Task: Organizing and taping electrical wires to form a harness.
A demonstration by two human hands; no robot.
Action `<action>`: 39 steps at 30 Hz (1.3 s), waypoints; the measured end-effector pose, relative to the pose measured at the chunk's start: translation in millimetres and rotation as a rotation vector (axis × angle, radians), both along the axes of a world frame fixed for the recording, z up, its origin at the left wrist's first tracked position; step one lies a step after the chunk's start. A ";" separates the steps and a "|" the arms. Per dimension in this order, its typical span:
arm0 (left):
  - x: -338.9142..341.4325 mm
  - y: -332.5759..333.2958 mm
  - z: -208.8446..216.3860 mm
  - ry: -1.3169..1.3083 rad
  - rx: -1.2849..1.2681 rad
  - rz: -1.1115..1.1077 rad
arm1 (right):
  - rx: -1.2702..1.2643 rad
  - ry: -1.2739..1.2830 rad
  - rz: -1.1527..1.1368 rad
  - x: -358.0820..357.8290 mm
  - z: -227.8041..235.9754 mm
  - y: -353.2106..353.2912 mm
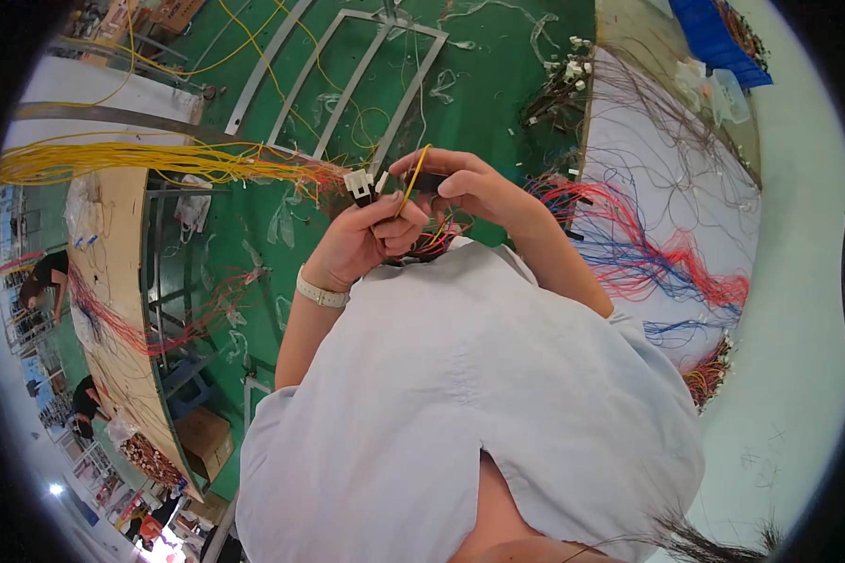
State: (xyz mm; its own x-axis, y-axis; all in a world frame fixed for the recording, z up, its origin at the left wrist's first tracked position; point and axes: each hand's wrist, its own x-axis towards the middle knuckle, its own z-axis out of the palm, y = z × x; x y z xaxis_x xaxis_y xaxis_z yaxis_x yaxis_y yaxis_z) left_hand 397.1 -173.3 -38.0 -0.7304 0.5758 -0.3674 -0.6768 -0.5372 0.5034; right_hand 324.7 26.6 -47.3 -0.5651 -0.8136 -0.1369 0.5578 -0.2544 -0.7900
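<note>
My left hand [380,228] is closed around a white plastic wire connector [359,184], which pokes up past the thumb with something dark beneath it. A yellow wire [413,180] rises from the left fingers and arches between both hands. Close beside it, my right hand [474,188] is closed, its thumb and fingers bent around a small dark piece [429,182] whose kind I cannot make out. Below the hands, against my light shirt, hangs a bunch of red, yellow and dark wires [434,242], partly hidden by the fingers.
A thick bundle of yellow wires [150,161] stretches in from the left. On the right, a white-topped table [714,206] carries red and blue wires [667,253]. A metal frame [347,75] stands ahead on the green floor. Far left, people bend near a wooden board [127,375].
</note>
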 end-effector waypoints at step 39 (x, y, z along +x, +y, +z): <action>3.6 24.0 11.3 0.142 -0.141 0.200 | 0.041 0.564 -0.138 14.1 9.7 14.2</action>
